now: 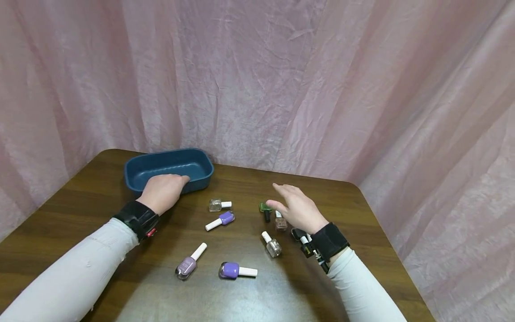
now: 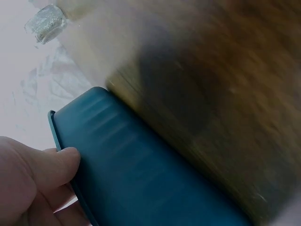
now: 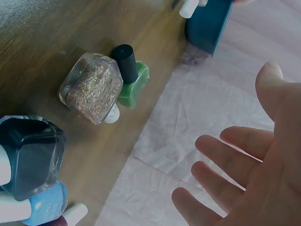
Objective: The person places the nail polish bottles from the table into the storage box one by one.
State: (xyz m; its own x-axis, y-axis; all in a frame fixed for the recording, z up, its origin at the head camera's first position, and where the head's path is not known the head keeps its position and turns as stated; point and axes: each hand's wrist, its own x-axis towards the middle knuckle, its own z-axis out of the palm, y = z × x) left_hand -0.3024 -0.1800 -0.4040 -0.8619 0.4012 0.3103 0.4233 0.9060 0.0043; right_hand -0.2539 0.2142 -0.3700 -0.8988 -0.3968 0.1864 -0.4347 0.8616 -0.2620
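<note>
With the thumb outside and the fingers over the wall, my left hand [image 1: 164, 191] pinches the near rim of a teal plastic bin [image 1: 173, 156]. The left wrist view shows that thumb on the bin's ribbed outer wall [image 2: 127, 155]. My right hand [image 1: 298, 209] is held above the table's right half, fingers spread and nothing in them. Closest below it are a green nail polish bottle [image 1: 265, 207] with a black cap and a glitter one [image 1: 280, 222]. The right wrist view has a dark bottle [image 3: 35, 155] and a light blue one [image 3: 47, 205] nearby.
Loose nail polish bottles lie around the middle of the wooden table [image 1: 161, 299]: a clear glitter one [image 1: 215, 205], purple ones [image 1: 227, 218] [image 1: 230, 270], a mauve one [image 1: 186, 267] and a silver glitter one [image 1: 274, 247]. A pink curtain [image 1: 249, 89] hangs behind the table's far edge.
</note>
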